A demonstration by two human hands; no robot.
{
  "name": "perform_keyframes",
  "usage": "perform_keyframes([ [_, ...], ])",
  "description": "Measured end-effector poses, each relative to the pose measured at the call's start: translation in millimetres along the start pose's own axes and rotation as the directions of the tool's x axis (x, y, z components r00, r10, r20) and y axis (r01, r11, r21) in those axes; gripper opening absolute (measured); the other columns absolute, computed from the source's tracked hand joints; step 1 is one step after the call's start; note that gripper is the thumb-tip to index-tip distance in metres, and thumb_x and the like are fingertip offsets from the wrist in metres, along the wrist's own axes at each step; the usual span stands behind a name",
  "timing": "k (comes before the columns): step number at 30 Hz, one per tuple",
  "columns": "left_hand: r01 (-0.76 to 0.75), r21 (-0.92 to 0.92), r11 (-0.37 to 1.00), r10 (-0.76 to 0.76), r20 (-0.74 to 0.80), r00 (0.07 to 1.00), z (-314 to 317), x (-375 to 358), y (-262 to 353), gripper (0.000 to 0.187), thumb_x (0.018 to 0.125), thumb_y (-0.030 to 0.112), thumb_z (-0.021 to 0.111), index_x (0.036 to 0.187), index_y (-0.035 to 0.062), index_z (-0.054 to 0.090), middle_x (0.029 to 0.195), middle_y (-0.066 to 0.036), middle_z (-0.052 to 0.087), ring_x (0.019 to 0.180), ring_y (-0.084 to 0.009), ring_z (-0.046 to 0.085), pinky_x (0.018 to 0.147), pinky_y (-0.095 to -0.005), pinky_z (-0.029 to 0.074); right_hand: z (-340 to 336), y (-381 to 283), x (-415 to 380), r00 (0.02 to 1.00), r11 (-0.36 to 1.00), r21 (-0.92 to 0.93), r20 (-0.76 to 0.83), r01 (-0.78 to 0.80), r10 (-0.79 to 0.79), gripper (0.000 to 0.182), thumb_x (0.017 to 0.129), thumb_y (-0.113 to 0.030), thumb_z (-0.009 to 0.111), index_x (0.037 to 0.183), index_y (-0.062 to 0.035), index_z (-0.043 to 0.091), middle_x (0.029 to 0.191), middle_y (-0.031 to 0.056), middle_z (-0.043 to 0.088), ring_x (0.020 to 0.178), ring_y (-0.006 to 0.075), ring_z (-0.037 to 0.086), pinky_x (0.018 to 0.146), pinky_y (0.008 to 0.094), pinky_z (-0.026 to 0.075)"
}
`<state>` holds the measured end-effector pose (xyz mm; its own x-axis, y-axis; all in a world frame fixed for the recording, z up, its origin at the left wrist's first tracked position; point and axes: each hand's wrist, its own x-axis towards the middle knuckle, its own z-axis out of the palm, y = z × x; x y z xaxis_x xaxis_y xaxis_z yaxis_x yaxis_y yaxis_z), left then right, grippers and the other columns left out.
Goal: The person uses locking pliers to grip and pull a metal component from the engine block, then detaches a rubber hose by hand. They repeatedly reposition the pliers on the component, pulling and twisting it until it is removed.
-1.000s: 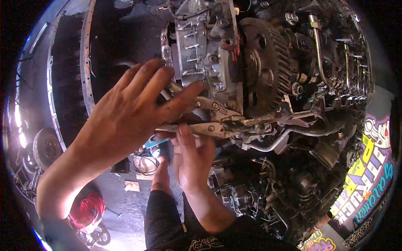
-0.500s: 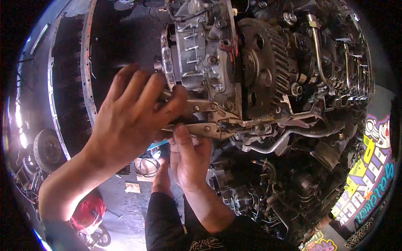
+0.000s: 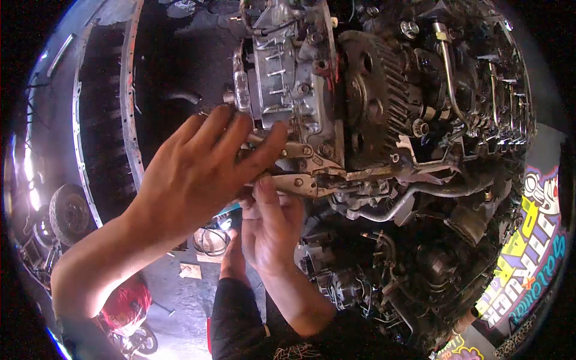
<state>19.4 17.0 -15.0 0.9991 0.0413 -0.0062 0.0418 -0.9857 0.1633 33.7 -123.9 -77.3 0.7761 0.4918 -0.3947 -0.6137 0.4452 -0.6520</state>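
Observation:
A pair of metal locking pliers (image 3: 306, 183) has its jaws on the lower edge of the engine's flange (image 3: 369, 174). My left hand (image 3: 201, 159), back toward me, is curled around the upper handle, with its index finger reaching over the tool. Below it, my right hand (image 3: 273, 225) grips the lower handle, its thumb pressed along the side. Both handle ends are hidden by my hands. Above the pliers is a ribbed silver housing (image 3: 285, 78), and right of that a large dark toothed gear (image 3: 375, 96).
A bent metal pipe (image 3: 399, 207) runs under the flange, above more dark engine parts (image 3: 444, 258). Long perforated rails (image 3: 131, 102) stand at left. On the floor lie a tyre (image 3: 71, 213) and coiled cable (image 3: 210, 241); a red-covered motorbike (image 3: 127, 306) stands lower left.
My left index finger has lifted and straightened across the pliers, and the other left fingers have shifted slightly. My right hand keeps its hold. The view has moved a little.

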Motion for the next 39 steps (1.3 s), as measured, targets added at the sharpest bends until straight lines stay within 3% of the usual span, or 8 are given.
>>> perform_keyframes([
  [11,0.029,-0.161,0.987,-0.029,0.004,1.000,-5.1,-17.1,-8.8,0.076,0.073,0.027,0.071,0.144,0.0149,0.045,0.123,-0.018,0.054,0.118,-0.0358,0.051,0.100,-0.0448,0.044,12.4,-14.5,12.6,0.952,0.977,-0.111,-0.271,-0.180,0.145,0.043,0.098,-0.033,0.056,0.131,-0.0070,0.048,0.119,0.0058,0.060,0.103,0.0174,0.061,0.079,0.0343,0.053],
  [12,0.029,-0.283,0.959,-0.026,0.016,1.000,-9.4,-23.5,-13.0,0.076,0.072,0.021,0.074,0.142,0.0096,0.047,0.131,-0.019,0.051,0.125,-0.0379,0.046,0.105,-0.0466,0.040,11.9,-11.7,16.0,0.964,0.952,-0.292,-0.267,-0.095,0.014,0.039,0.098,-0.034,0.054,0.126,-0.0055,0.051,0.111,0.0066,0.063,0.094,0.0179,0.064,0.072,0.0346,0.054],
  [16,0.162,-0.500,0.851,-0.288,-0.185,0.940,-6.1,-60.9,-28.4,0.072,0.070,0.023,0.071,0.135,0.0025,0.049,0.132,-0.019,0.051,0.126,-0.0353,0.047,0.102,-0.0424,0.041,16.8,-18.6,20.0,0.967,0.950,-0.278,-0.243,-0.140,0.072,0.039,0.097,-0.040,0.054,0.109,-0.0039,0.058,0.087,0.0099,0.067,0.068,0.0206,0.065,0.057,0.0337,0.052],
  [18,0.353,-0.868,0.348,-0.626,0.066,0.777,11.0,-84.8,-15.3,0.058,0.083,0.034,0.064,0.129,0.0013,0.050,0.121,-0.013,0.054,0.109,-0.0220,0.055,0.085,-0.0316,0.045,24.0,-21.9,20.5,0.963,0.968,-0.208,-0.256,-0.143,0.087,0.040,0.097,-0.042,0.054,0.105,-0.0040,0.059,0.084,0.0101,0.067,0.065,0.0199,0.064,0.056,0.0318,0.051],
  [21,0.157,-0.971,-0.182,-0.615,0.237,0.752,14.9,-92.8,0.7,0.041,0.094,0.028,0.064,0.121,-0.0004,0.053,0.099,-0.003,0.058,0.092,-0.0105,0.054,0.083,-0.0268,0.044,33.6,-27.4,19.8,0.961,0.974,-0.144,-0.240,-0.176,0.138,0.041,0.095,-0.046,0.054,0.103,-0.0051,0.060,0.082,0.0100,0.068,0.063,0.0194,0.063,0.055,0.0311,0.049],
  [27,0.270,-0.963,-0.016,-0.624,0.221,0.750,21.9,-75.5,6.3,0.024,0.094,0.021,0.064,0.106,0.0008,0.058,0.091,-0.003,0.058,0.086,-0.0092,0.053,0.077,-0.0242,0.043,23.4,-29.2,18.1,0.971,0.968,-0.185,-0.201,-0.170,0.132,0.041,0.095,-0.045,0.055,0.106,-0.0052,0.059,0.080,0.0091,0.067,0.066,0.0203,0.064,0.057,0.0324,0.050],
  [35,0.314,-0.949,0.005,-0.673,0.230,0.703,28.6,-72.9,9.8,0.049,0.098,0.050,0.051,0.096,0.0014,0.057,0.086,-0.002,0.056,0.079,-0.0098,0.051,0.070,-0.0247,0.040,14.3,-26.2,20.3,0.976,0.964,-0.185,-0.136,-0.193,0.169,0.042,0.099,-0.044,0.050,0.108,-0.0033,0.059,0.080,0.0117,0.068,0.068,0.0214,0.064,0.063,0.0336,0.051],
  [39,0.308,-0.949,0.072,-0.666,0.184,0.723,30.4,-81.8,7.0,0.056,0.095,0.052,0.056,0.116,0.0008,0.056,0.091,-0.005,0.062,0.078,-0.0106,0.056,0.068,-0.0248,0.041,11.1,-23.5,20.9,0.970,0.966,-0.149,-0.151,-0.212,0.190,0.041,0.099,-0.043,0.050,0.109,-0.0035,0.058,0.082,0.0117,0.067,0.069,0.0211,0.064,0.064,0.0335,0.052],
])
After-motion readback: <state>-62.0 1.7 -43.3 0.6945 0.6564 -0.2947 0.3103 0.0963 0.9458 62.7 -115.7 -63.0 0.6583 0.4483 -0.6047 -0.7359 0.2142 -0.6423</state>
